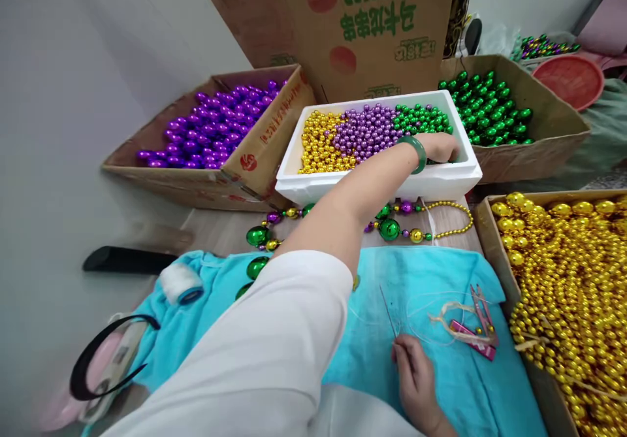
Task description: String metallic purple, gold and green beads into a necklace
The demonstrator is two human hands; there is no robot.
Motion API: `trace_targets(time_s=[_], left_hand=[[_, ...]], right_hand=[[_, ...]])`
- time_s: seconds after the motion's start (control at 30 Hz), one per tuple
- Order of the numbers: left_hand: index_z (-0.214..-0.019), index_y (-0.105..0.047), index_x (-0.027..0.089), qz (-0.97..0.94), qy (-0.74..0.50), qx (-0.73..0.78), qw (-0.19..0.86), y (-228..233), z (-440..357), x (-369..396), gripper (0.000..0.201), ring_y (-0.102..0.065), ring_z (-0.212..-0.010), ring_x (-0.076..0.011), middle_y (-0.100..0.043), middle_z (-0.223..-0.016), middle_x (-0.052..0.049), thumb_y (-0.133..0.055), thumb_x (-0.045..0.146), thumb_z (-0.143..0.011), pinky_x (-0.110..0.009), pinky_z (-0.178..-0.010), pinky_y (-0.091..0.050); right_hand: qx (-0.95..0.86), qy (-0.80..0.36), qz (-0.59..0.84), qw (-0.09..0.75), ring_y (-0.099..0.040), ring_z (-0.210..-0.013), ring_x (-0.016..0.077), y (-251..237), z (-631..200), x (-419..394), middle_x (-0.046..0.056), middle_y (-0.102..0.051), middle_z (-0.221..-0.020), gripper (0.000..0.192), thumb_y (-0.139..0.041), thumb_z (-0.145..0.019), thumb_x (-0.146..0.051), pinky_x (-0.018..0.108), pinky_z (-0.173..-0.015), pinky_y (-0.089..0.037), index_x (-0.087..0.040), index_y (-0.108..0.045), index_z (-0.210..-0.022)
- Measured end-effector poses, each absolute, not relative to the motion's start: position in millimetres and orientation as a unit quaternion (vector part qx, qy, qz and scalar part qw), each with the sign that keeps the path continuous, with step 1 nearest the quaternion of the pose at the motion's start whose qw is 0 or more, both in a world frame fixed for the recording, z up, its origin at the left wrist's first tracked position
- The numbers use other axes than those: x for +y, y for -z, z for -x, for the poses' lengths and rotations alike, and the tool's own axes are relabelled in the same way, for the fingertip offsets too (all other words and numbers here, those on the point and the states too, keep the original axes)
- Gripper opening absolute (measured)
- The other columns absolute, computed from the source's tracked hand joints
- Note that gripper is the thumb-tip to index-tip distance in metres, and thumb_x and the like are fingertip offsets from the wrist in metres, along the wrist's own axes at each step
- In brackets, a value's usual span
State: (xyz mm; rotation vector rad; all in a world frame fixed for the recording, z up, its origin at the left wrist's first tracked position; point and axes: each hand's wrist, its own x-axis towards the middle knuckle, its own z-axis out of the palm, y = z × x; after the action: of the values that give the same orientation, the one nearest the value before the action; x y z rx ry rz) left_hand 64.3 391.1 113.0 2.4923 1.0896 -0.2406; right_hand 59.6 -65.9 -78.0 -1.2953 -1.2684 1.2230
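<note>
Diagonally, I reach my left hand [439,147] into a white foam box [308,192] at the shiny round green beads [424,118], fingertips hidden, grip impossible to tell. My right hand [415,378] pinches a slender needle [388,313] angled away from me, likely keeping it clear of the soft-looking turquoise cloth [490,391]. Smooth gold beads [318,140] and purple beads [367,133] lie alongside, presumably grouped to keep colours apart.

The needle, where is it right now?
In the head view, the needle is below and right of centre, held in the person's right hand over the blue cloth, left of the pink packet.
</note>
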Motion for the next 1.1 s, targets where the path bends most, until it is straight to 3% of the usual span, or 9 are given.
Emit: trace_targets(time_s=[0.2,0.37,0.47,0.57,0.63,0.77,0.93,1.1], left_hand=[[-0.089,-0.075,0.008,-0.828,0.085,0.47,0.292,-127.1,-70.8,385.1,0.034,-0.055,-0.091,-0.0176,-0.068,-0.089,-0.008,-0.056,-0.005,-0.065,-0.032,-0.094,-0.04],[-0.078,-0.074,0.005,-0.825,0.082,0.477,0.29,-125.6,-76.0,389.1,0.035,-0.061,-0.092,-0.0261,-0.065,-0.071,-0.007,-0.058,-0.014,-0.053,-0.04,-0.091,-0.044],[-0.087,-0.071,-0.003,-0.837,0.048,0.473,0.27,-127.6,-73.0,392.4,0.031,-0.061,-0.1,-0.0236,-0.064,-0.082,-0.006,-0.052,-0.006,-0.063,-0.031,-0.085,-0.045],[-0.094,-0.065,-0.009,-0.845,-0.109,0.46,0.252,-135.9,-52.5,380.6,0.042,-0.058,-0.108,-0.0226,-0.059,-0.087,-0.004,-0.029,0.001,-0.075,-0.02,-0.07,-0.04],[-0.097,-0.063,-0.005,-0.819,-0.231,0.439,0.289,-143.5,-24.6,353.6,0.045,-0.06,-0.106,-0.0232,-0.057,-0.087,-0.002,-0.024,0.004,-0.077,-0.02,-0.067,-0.037],[-0.095,-0.065,-0.001,-0.708,-0.376,0.402,0.442,-148.9,53.5,241.8,0.023,-0.065,-0.086,-0.0161,-0.062,-0.09,-0.003,-0.053,0.004,-0.076,-0.025,-0.069,-0.044],[-0.1,-0.068,0.013,-0.366,-0.487,0.461,0.645,-97.3,139.8,94.5,0.022,-0.063,-0.073,-0.0082,-0.066,-0.093,-0.004,-0.064,0.013,-0.078,-0.02,-0.067,-0.052],[-0.097,-0.07,0.015,-0.179,-0.57,0.405,0.692,-59.3,178.1,33.3,0.019,-0.065,-0.074,-0.0078,-0.069,-0.092,-0.005,-0.061,0.011,-0.08,-0.017,-0.068,-0.052]], right_hand=[[-0.509,-0.498,0.528,0.462,-0.06,-0.065,0.0144,69.8,-60.5,-65.1,0.002,-0.063,-0.073,0.015,-0.047,-0.093,-0.024,0.024,-0.061,-0.049,-0.021,-0.061,-0.098],[-0.502,-0.5,0.533,0.462,-0.061,-0.066,0.0165,69.5,-59.8,-63.3,0.004,-0.065,-0.076,0.016,-0.047,-0.092,-0.024,0.027,-0.062,-0.05,-0.022,-0.062,-0.098],[-0.504,-0.498,0.538,0.457,-0.061,-0.066,0.0164,69.1,-61.5,-62.5,0.004,-0.065,-0.077,0.016,-0.048,-0.092,-0.024,0.028,-0.062,-0.05,-0.022,-0.062,-0.098],[-0.502,-0.489,0.55,0.454,-0.061,-0.068,0.0162,67.1,-66.0,-63.2,0.004,-0.066,-0.079,0.015,-0.05,-0.09,-0.024,0.028,-0.063,-0.05,-0.021,-0.063,-0.096],[-0.506,-0.49,0.55,0.448,-0.06,-0.068,0.016,68.0,-68.8,-64.2,0.004,-0.065,-0.079,0.015,-0.051,-0.09,-0.024,0.029,-0.064,-0.05,-0.02,-0.062,-0.097],[-0.518,-0.487,0.546,0.443,-0.058,-0.067,0.0143,71.4,-72.6,-64.8,0.003,-0.062,-0.076,0.014,-0.052,-0.09,-0.026,0.028,-0.063,-0.048,-0.019,-0.061,-0.098],[-0.535,-0.475,0.524,0.462,-0.053,-0.062,0.0123,54.4,-76.4,-60.5,0.001,-0.058,-0.072,0.013,-0.056,-0.089,-0.027,0.026,-0.057,-0.044,-0.018,-0.062,-0.096],[-0.578,-0.444,0.525,0.44,-0.051,-0.059,0.011,24.7,-67.2,-69.8,0.001,-0.058,-0.071,0.013,-0.06,-0.087,-0.024,0.025,-0.055,-0.042,-0.019,-0.066,-0.098]])
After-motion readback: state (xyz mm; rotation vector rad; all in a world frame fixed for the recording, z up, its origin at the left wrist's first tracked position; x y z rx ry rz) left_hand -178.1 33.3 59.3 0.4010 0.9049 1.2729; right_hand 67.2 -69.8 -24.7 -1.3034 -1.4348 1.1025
